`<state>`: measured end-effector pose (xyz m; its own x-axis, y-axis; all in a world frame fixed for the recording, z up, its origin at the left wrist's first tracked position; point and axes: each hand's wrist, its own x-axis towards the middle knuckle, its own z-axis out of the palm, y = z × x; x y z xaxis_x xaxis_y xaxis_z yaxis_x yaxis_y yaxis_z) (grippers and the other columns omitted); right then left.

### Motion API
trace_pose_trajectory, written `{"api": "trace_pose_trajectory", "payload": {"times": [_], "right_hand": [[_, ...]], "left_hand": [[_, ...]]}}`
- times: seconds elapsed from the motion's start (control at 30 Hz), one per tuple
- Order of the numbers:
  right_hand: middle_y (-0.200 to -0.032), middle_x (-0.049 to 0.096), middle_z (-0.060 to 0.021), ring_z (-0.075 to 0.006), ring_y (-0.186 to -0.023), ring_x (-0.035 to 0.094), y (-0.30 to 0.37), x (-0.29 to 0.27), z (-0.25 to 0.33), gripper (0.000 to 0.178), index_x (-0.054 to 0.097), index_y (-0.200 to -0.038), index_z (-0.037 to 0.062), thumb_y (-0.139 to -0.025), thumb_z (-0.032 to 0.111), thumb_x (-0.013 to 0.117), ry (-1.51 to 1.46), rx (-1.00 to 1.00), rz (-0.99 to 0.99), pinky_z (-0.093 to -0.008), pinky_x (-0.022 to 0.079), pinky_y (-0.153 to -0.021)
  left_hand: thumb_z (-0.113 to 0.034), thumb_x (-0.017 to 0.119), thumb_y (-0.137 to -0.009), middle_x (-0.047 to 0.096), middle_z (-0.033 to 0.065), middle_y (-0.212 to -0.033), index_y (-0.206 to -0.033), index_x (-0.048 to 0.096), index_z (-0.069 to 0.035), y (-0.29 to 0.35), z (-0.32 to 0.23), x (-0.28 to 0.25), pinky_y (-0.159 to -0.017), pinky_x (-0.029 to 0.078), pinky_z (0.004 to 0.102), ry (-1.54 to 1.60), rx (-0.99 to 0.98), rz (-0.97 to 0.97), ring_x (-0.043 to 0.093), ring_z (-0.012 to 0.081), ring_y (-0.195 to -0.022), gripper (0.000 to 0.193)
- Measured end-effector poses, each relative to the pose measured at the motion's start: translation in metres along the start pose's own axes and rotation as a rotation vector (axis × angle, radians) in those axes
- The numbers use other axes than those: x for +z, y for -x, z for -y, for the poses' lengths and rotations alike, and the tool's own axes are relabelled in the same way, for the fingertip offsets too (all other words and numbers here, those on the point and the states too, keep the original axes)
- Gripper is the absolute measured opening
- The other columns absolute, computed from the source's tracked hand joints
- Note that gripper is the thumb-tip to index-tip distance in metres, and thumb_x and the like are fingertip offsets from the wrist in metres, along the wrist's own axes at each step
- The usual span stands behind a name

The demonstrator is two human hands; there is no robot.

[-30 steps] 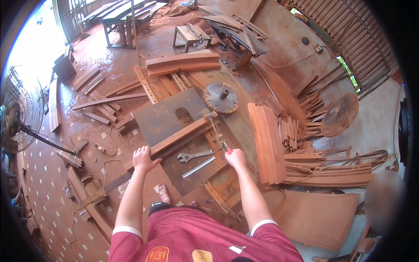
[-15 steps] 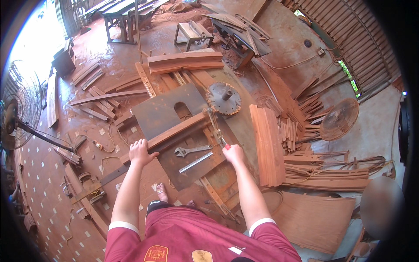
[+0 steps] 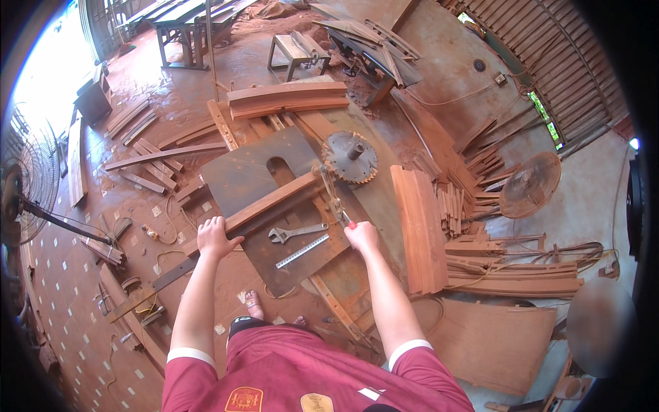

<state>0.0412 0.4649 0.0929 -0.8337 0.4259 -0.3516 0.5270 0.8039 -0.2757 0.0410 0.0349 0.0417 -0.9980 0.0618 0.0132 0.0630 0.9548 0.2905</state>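
My left hand (image 3: 215,237) is wrapped over a long wooden bar (image 3: 269,201) lying slantwise across a dark metal saw table (image 3: 240,165). At the bar's far right end sits a metal clamping tool (image 3: 331,189) with a red grip. My right hand (image 3: 362,237) is closed round that grip, whose lower part the fingers hide. On the near side of the bar, an adjustable wrench (image 3: 296,233) and a white ruler (image 3: 302,251) rest on the table. A toothed circular saw blade (image 3: 350,157) lies flat beyond the clamping tool, with a short shaft standing at its centre.
Curved boards are stacked at the right (image 3: 419,230) and behind the table (image 3: 288,99). Loose timber strips (image 3: 165,156) and cables are on the tiled floor at the left. A standing fan (image 3: 31,178) is at the far left, with a round mesh fan (image 3: 530,185) at the right.
The whole picture has shifted a little up and to the left. Both hands keep their hold on the bar and the clamping tool.
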Motion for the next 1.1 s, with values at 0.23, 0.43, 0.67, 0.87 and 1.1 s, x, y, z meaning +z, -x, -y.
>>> {"api": "trace_pose_trajectory", "payload": {"times": [0.23, 0.43, 0.67, 0.87, 1.1], "right_hand": [[-0.100, 0.075, -0.0288, -0.0441, -0.100, 0.074, -0.013, 0.005, 0.009, 0.045, 0.079, -0.096, -0.0002, -0.091, 0.043, 0.064, 0.016, -0.022, -0.008, -0.0537, 0.059, -0.088], [-0.099, 0.075, -0.0293, -0.0438, -0.100, 0.074, -0.021, 0.007, 0.016, 0.046, 0.078, -0.095, -0.0020, -0.090, 0.042, 0.066, 0.012, -0.005, 0.001, -0.0530, 0.059, -0.088], [-0.094, 0.076, -0.0269, -0.0423, -0.096, 0.075, -0.027, 0.004, 0.037, 0.047, 0.078, -0.093, -0.0021, -0.091, 0.043, 0.066, 0.015, -0.004, -0.034, -0.0519, 0.059, -0.087], [-0.097, 0.073, -0.0303, -0.0458, -0.099, 0.073, -0.033, 0.001, 0.058, 0.045, 0.078, -0.092, -0.0016, -0.084, 0.042, 0.070, -0.060, 0.040, -0.010, -0.0513, 0.056, -0.088], [-0.099, 0.073, -0.0320, -0.0432, -0.101, 0.074, -0.058, 0.018, 0.040, 0.048, 0.076, -0.094, -0.0061, -0.080, 0.040, 0.072, -0.026, 0.011, -0.015, -0.0491, 0.057, -0.087]], "left_hand": [[-0.057, 0.089, -0.070, 0.068, 0.0088, -0.107, -0.107, 0.063, -0.008, -0.012, 0.008, -0.003, -0.096, 0.048, 0.0437, 0.006, 0.001, 0.002, 0.064, 0.0288, -0.112, 0.067], [-0.058, 0.089, -0.070, 0.067, 0.0086, -0.107, -0.108, 0.063, -0.007, -0.023, 0.014, -0.007, -0.096, 0.048, 0.0439, -0.009, 0.005, 0.025, 0.064, 0.0284, -0.111, 0.069], [-0.059, 0.088, -0.070, 0.067, 0.0077, -0.105, -0.103, 0.063, -0.008, -0.038, 0.026, -0.005, -0.094, 0.048, 0.0427, -0.028, 0.023, -0.007, 0.065, 0.0274, -0.108, 0.065], [-0.062, 0.086, -0.072, 0.068, 0.0078, -0.106, -0.104, 0.064, -0.009, -0.051, 0.034, -0.010, -0.094, 0.049, 0.0425, -0.059, -0.002, 0.017, 0.066, 0.0271, -0.110, 0.066], [-0.065, 0.085, -0.073, 0.068, 0.0086, -0.111, -0.110, 0.064, -0.009, -0.059, 0.035, -0.008, -0.098, 0.048, 0.0420, -0.086, -0.025, 0.051, 0.064, 0.0272, -0.116, 0.070]]}}
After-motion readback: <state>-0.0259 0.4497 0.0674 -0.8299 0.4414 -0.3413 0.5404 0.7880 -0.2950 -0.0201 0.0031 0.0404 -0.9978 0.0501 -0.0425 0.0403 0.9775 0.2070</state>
